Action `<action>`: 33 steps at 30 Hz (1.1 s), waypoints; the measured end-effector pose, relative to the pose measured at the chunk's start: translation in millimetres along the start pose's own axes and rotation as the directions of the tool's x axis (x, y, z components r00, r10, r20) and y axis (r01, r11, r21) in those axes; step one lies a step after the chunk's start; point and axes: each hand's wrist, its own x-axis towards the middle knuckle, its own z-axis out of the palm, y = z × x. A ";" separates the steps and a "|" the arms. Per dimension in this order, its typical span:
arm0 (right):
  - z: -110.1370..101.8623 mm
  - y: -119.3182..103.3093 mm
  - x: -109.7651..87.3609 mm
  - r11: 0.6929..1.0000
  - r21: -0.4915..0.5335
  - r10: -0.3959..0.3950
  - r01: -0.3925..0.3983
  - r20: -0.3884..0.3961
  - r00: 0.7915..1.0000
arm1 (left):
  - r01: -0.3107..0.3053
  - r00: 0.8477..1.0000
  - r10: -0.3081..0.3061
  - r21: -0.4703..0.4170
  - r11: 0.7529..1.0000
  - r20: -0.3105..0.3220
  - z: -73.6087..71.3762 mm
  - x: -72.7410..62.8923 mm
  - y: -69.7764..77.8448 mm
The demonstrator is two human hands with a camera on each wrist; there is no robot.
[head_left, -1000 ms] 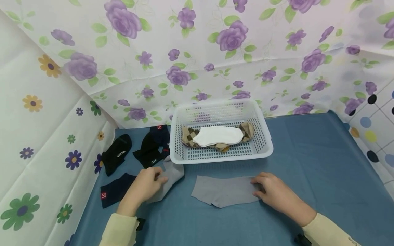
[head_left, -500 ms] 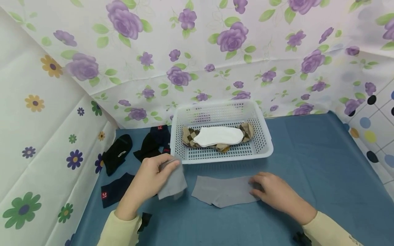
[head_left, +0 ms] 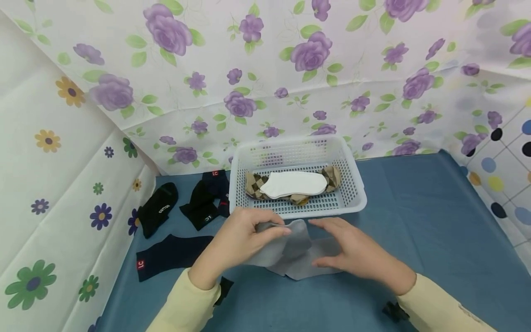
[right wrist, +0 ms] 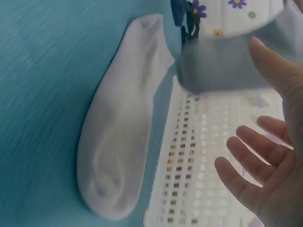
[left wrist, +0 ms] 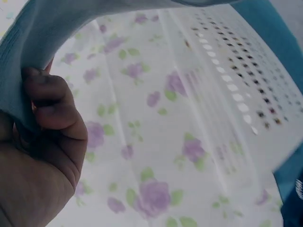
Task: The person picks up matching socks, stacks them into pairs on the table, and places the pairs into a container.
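In the head view my left hand (head_left: 236, 246) pinches a grey sock (head_left: 297, 237) by one end, holding it up off the table. The left wrist view shows curled fingers on the sock's cloth (left wrist: 49, 35). A second grey sock (head_left: 303, 269) lies flat below it, partly covered from above. My right hand (head_left: 362, 253) hovers beside the raised sock with thumb and fingers spread. From the right wrist, the lifted sock (right wrist: 218, 66) looks blurred near the thumb, and the whole flat sock (right wrist: 120, 123) is visible on the cloth.
Behind the hands stands a white basket (head_left: 298, 214) holding a white sock (head_left: 294, 184) and checkered brown socks (head_left: 332, 177). To the left lie a navy sock (head_left: 174, 253), a black sock (head_left: 157, 207) and more dark socks (head_left: 203, 203). Flowered sheets (head_left: 265, 74) rise behind and beside the blue tablecloth (head_left: 431, 221).
My left hand has lifted the grey sock from beside the dark socks and carried it right, over the flat one. My right hand has left the flat sock's end and spread its fingers.
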 end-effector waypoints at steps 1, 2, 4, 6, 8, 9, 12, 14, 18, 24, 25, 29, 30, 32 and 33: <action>1.3 -0.6 2.1 1.000 0.022 -0.016 0.016 0.009 1.000 | -0.022 1.000 0.022 -0.019 1.000 0.001 0.9 2.9 3.1; 3.2 -0.4 4.1 0.999 0.041 -0.033 0.033 0.016 0.999 | -0.044 0.999 0.044 -0.043 0.998 0.001 1.9 5.4 5.8; 7.9 1.6 7.8 0.996 0.065 -0.062 0.062 0.003 0.998 | -0.077 0.997 0.078 -0.100 0.992 0.005 4.0 9.2 10.7; 11.1 4.1 10.3 0.992 0.082 -0.095 0.096 -0.017 0.995 | -0.104 0.994 0.107 -0.149 0.983 0.013 5.3 11.3 14.0; 12.3 6.8 11.2 0.989 0.081 -0.121 0.125 -0.049 0.991 | -0.106 0.993 0.111 -0.154 0.982 0.026 5.4 11.3 15.5; 12.2 8.3 11.2 0.988 0.078 -0.125 0.130 -0.065 0.990 | -0.097 0.994 0.103 -0.137 0.986 0.037 4.8 10.5 15.6; 7.4 11.5 8.7 0.990 0.080 -0.110 0.118 -0.097 0.989 | -0.026 0.996 0.029 -0.030 0.999 0.084 2.1 6.9 12.7; 2.3 13.3 6.0 0.993 0.080 -0.075 0.085 -0.120 0.990 | 0.043 0.992 -0.048 0.051 0.998 0.120 0.2 3.9 8.1; -9.2 16.8 1.3 0.995 0.090 -0.028 0.046 -0.189 0.982 | 0.160 0.975 -0.172 0.088 0.983 0.144 -0.5 -0.6 -6.5; -19.3 22.4 -0.4 0.991 0.087 -0.073 0.099 -0.259 0.963 | 0.158 0.987 -0.158 0.055 0.986 -0.014 2.9 -7.9 -29.4; -19.8 23.1 -0.6 0.991 0.086 -0.078 0.104 -0.261 0.962 | 0.151 0.988 -0.149 0.056 0.987 -0.050 3.7 -9.3 -32.5; -20.7 24.2 -2.7 0.995 0.031 -0.081 0.093 -0.272 0.959 | 0.190 0.967 -0.183 0.021 0.982 -0.179 7.4 -15.4 -44.7; -20.7 24.4 -3.4 0.995 0.007 -0.089 0.095 -0.279 0.956 | 0.205 0.959 -0.203 -0.008 0.979 -0.197 8.6 -16.8 -47.9; -21.0 24.7 -4.9 0.994 -0.051 -0.106 0.096 -0.291 0.951 | 0.237 0.947 -0.247 -0.074 0.969 -0.207 10.9 -19.6 -53.6; -21.2 24.9 -5.7 0.992 -0.074 -0.118 0.101 -0.298 0.947 | 0.248 0.943 -0.264 -0.099 0.964 -0.204 12.0 -21.1 -56.1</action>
